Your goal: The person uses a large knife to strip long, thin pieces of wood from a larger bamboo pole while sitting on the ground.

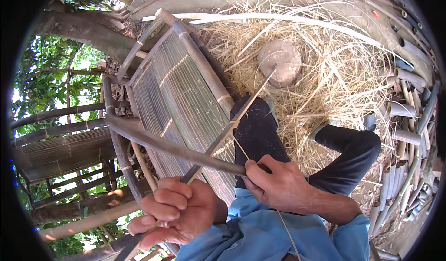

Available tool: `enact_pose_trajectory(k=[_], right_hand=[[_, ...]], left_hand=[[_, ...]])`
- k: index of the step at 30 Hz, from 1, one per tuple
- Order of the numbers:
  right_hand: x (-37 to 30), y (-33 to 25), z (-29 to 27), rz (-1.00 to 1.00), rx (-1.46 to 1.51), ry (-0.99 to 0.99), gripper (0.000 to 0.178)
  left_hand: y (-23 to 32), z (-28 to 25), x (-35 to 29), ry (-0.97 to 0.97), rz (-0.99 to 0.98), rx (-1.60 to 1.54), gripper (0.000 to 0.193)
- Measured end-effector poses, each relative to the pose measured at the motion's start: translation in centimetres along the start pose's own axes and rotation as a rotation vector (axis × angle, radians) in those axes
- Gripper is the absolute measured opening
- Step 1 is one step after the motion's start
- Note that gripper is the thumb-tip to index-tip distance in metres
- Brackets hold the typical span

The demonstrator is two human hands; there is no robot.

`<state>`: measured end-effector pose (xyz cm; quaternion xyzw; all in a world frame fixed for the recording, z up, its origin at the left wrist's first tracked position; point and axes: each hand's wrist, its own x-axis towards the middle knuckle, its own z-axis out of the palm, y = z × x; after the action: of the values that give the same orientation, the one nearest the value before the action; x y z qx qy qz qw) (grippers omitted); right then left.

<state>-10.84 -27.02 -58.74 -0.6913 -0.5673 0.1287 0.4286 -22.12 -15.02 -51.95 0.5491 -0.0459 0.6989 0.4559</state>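
My left hand [179,210], palm up with fingers curled, grips a long bamboo strip [251,99]. The strip runs from the lower left up past my knee, its far tip in front of a round block [279,59]. My right hand [276,182] is closed round the narrow end of a long, curved dark tool [172,147], which looks like a machete. It reaches left across the bamboo strip and broadens toward its far end. A thin sliver [287,228] passes by my right hand and down over my blue shirt. Whether my right fingers also pinch it is hidden.
A slatted bamboo bench [186,75] stands to my left, beside my knee. Straw-like shavings [330,84] cover the ground ahead, with long pale strips [297,18] across them. Cut bamboo tubes [404,110] are piled at the right. A bamboo railing [65,111] lines the left.
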Motion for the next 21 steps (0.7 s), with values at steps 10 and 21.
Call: enact_pose_trajectory(k=[10,21], right_hand=[[0.2,4.0,2.0,0.012,-0.033,0.021,0.015],[0.9,6.9,2.6,0.122,-0.191,0.022,0.014]], left_hand=[[0.2,-0.2,0.0,0.058,-0.007,0.046,0.043],[-0.4,-1.8,1.7,0.017,-0.058,0.014,0.042]])
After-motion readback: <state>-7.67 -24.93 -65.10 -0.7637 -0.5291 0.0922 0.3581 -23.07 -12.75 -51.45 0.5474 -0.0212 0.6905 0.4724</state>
